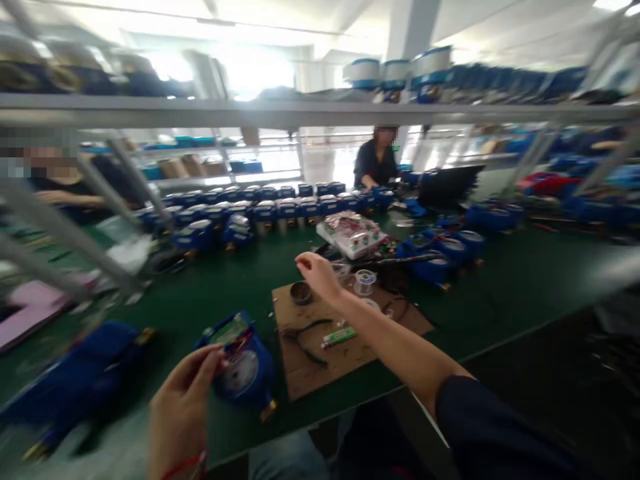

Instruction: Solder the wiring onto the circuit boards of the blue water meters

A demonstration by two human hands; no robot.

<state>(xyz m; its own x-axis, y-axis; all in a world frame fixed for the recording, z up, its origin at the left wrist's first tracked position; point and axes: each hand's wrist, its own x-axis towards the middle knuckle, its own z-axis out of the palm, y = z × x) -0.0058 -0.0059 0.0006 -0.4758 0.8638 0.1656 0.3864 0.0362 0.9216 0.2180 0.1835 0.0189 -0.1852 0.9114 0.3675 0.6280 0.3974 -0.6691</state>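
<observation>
My left hand [183, 403] is at the near edge of the green table [500, 293], its fingers pinched against the top of a blue water meter [243, 363] with a round dial and a small circuit board. My right hand [317, 273] reaches out over a brown cardboard mat [320, 360], fingers curled loosely together near a small round tin [301, 292] and a spool of solder wire [365, 281]. What the right fingers hold, if anything, I cannot make out. Dark pliers [303, 337] and a green tube [340, 335] lie on the mat.
Rows of blue meters [265, 210] line the far side of the table. A white tray of wrapped parts [353, 235] sits behind the mat. More meters [75, 377] lie at the left. One person sits at the left [55, 180], another stands at the back [375, 160]. A metal shelf frame [300, 113] crosses overhead.
</observation>
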